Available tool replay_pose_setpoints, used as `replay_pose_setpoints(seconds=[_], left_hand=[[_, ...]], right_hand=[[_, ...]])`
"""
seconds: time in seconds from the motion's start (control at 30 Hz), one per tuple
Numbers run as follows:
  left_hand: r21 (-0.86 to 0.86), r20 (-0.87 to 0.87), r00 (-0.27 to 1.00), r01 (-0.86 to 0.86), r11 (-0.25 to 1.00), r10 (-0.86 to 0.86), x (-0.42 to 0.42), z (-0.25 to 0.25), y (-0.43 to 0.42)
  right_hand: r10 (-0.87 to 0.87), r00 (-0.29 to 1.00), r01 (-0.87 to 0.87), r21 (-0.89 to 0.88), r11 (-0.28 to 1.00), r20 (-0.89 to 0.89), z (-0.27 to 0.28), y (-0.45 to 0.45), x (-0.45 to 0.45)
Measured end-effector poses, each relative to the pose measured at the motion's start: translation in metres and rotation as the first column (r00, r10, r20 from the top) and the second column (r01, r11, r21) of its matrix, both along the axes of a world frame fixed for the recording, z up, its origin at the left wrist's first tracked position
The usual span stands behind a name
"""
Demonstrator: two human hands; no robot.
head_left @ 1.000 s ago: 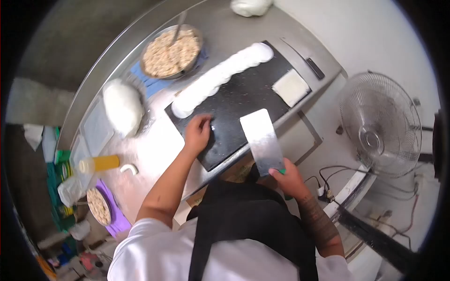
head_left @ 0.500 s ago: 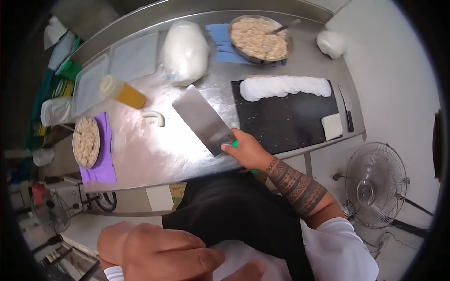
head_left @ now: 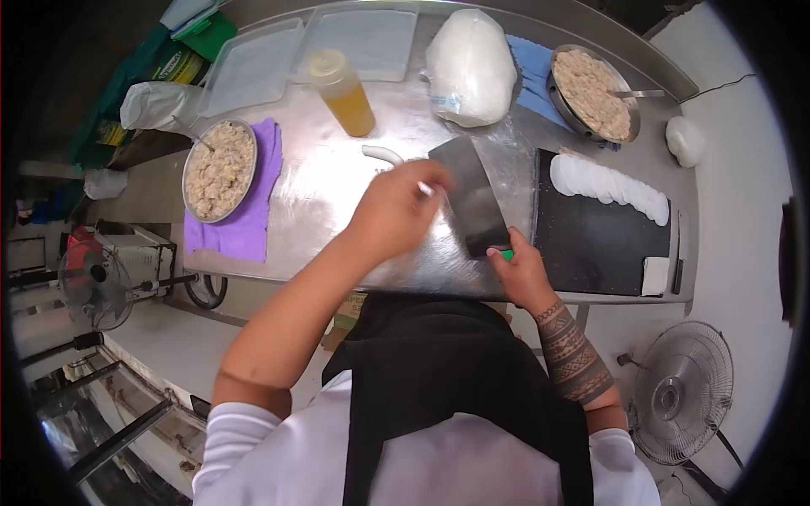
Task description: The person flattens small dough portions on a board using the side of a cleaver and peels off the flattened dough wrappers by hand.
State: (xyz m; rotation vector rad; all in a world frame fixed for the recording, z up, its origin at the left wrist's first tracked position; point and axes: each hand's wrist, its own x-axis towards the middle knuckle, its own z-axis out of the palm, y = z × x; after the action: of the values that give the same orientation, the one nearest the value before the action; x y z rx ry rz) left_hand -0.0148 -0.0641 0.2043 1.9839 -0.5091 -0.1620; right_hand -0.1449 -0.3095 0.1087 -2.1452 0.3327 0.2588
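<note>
My right hand grips a cleaver by its green handle, the broad blade held over the steel table and pointing away from me. My left hand, a little blurred, is closed beside the blade's left side. A small white piece shows at its fingers; what it is I cannot make out. Just beyond that hand, a curved strip of white dough lies on the table. Overlapping white dough rounds form a row on the black board to the right of the cleaver.
A squeeze bottle of yellow oil and a wrapped white dough mass stand farther back. Bowls of filling sit left and back right. A folded white cloth and a knife lie right. A fan stands below.
My left hand has moved from close to my body out over the table, up to the cleaver blade. The view has shifted left; my right hand keeps its grip on the cleaver.
</note>
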Motion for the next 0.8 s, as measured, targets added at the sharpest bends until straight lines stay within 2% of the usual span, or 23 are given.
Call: replay_pose_setpoints(seconds=[0.03, 0.07, 0.1, 0.13, 0.17, 0.27, 0.4, 0.5, 0.53, 0.63, 0.7, 0.73, 0.8], left_hand=[[0.085, -0.096, 0.973, -0.202, 0.976, 0.210, 0.019, -0.063, 0.012], [0.203, 0.029, 0.958, -0.285, 0.937, 0.285, 0.027, -0.115, 0.025], [0.200, 0.062, 0.942, -0.335, 0.921, 0.329, 0.028, -0.152, 0.032], [0.128, 0.104, 0.931, -0.362, 0.923, 0.350, 0.027, -0.178, 0.032], [0.055, 0.143, 0.917, -0.384, 0.922, 0.374, 0.025, -0.194, 0.028], [0.130, 0.398, 0.854, -0.416, 0.900, 0.336, 0.029, -0.209, 0.011], [0.147, 0.235, 0.897, -0.414, 0.898, 0.375, 0.042, -0.216, 0.016], [0.206, 0.249, 0.919, -0.358, 0.911, 0.305, 0.041, -0.217, 0.038], [0.162, 0.258, 0.919, -0.344, 0.925, 0.297, 0.038, -0.218, 0.042], [0.169, 0.242, 0.933, -0.311, 0.935, 0.267, 0.038, -0.215, 0.046], [0.177, 0.300, 0.919, -0.315, 0.933, 0.254, 0.039, -0.220, 0.047], [0.180, 0.331, 0.912, -0.312, 0.933, 0.242, 0.039, -0.221, 0.048], [0.155, 0.268, 0.920, -0.333, 0.930, 0.285, 0.039, -0.219, 0.048]], right_hand=[[0.056, 0.998, -0.055, -0.062, 0.997, 0.013, -0.001, 0.000, 0.003], [0.109, 0.994, -0.105, -0.126, 0.986, 0.025, -0.003, -0.001, 0.009], [0.163, 0.986, -0.155, -0.194, 0.969, 0.029, -0.004, 0.000, 0.014], [0.218, 0.969, -0.176, -0.287, 0.942, 0.120, -0.002, 0.005, 0.019], [0.253, 0.962, -0.204, -0.342, 0.917, 0.105, -0.001, 0.008, 0.026], [0.354, 0.933, -0.284, -0.479, 0.830, 0.060, 0.005, 0.021, 0.056], [0.481, 0.875, -0.357, -0.598, 0.717, 0.054, 0.018, 0.039, 0.086], [0.574, 0.818, -0.414, -0.658, 0.628, 0.033, 0.026, 0.046, 0.099], [0.602, 0.799, -0.435, -0.671, 0.601, 0.021, 0.027, 0.050, 0.102], [0.622, 0.782, -0.480, -0.677, 0.557, -0.043, 0.027, 0.056, 0.110], [0.645, 0.764, -0.489, -0.654, 0.577, -0.002, -0.011, 0.047, 0.115], [0.652, 0.758, -0.489, -0.644, 0.589, 0.020, -0.015, 0.047, 0.116], [0.614, 0.788, -0.506, -0.612, 0.608, -0.041, -0.007, 0.052, 0.119]])
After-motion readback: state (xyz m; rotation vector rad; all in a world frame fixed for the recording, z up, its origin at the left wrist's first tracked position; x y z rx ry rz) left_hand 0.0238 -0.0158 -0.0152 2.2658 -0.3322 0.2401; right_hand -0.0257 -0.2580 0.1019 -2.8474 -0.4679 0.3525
